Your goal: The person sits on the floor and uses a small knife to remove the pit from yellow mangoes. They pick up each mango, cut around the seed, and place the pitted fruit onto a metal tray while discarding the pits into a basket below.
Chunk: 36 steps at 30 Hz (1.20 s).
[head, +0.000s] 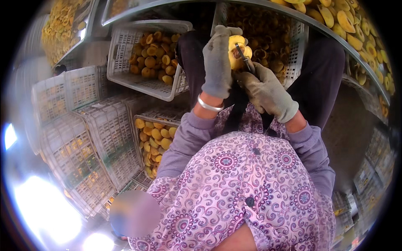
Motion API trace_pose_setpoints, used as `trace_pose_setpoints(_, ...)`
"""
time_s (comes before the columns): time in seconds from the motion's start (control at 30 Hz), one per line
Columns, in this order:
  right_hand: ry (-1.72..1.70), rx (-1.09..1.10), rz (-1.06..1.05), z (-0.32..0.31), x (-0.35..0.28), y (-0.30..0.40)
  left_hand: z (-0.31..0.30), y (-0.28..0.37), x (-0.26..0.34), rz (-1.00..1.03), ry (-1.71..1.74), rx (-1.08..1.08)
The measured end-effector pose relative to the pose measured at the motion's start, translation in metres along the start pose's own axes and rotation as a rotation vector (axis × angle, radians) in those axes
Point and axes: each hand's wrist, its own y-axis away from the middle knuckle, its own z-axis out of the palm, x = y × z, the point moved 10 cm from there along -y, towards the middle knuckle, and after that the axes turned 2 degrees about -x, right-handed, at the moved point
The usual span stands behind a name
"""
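Observation:
My left hand (218, 62), in a grey knit glove, grips pale yellow peach pieces (235, 40) with a brown pit hollow facing up. In my gloved right hand (268, 86) is a slim metal pitting tool (242, 55), its tip resting against the brown hollow of the fruit. Both hands are raised over my lap, close together. Beneath and beyond them, between my knees, a white plastic crate (296, 51) holds many dark brownish fruit scraps (270, 34). My left fingertips are partly hidden behind the fruit.
Left of my knee stands a tilted white crate (125, 73) of orange peach halves (154, 58). Another crate of halves (157, 138) sits by my left elbow, beside stacked crates (103, 138). A metal table rim (339, 34) curves ahead, bearing yellow fruit (348, 23) at the right.

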Motion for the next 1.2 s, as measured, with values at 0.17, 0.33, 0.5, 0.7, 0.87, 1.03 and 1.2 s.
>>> trace_pose_setpoints(0.17,0.266,-0.103,0.012,0.0,-0.01,0.003,-0.005,-0.005,-0.002,0.052,-0.083,-0.036)
trace_pose_setpoints(0.33,-0.02,-0.267,0.185,0.005,0.017,0.008,0.0,-0.005,-0.006,-0.069,-0.217,-0.268)
trace_pose_setpoints(0.5,-0.36,-0.401,0.325,0.022,0.012,0.021,0.008,-0.005,0.011,0.059,-0.167,-0.302)
trace_pose_setpoints(0.7,-0.22,-0.358,0.298,0.018,0.002,0.017,0.006,-0.007,0.017,0.127,-0.19,-0.228)
trace_pose_setpoints(0.87,-0.332,-0.413,0.242,0.026,-0.001,0.013,0.005,-0.003,0.033,0.262,-0.263,-0.113)
trace_pose_setpoints(1.03,-0.511,-0.557,0.293,0.039,-0.001,0.018,0.009,0.005,0.051,0.514,-0.272,-0.109)
trace_pose_setpoints(1.2,-0.819,-0.849,0.514,0.043,0.004,0.031,0.027,0.0,0.038,0.233,-0.096,-0.444)
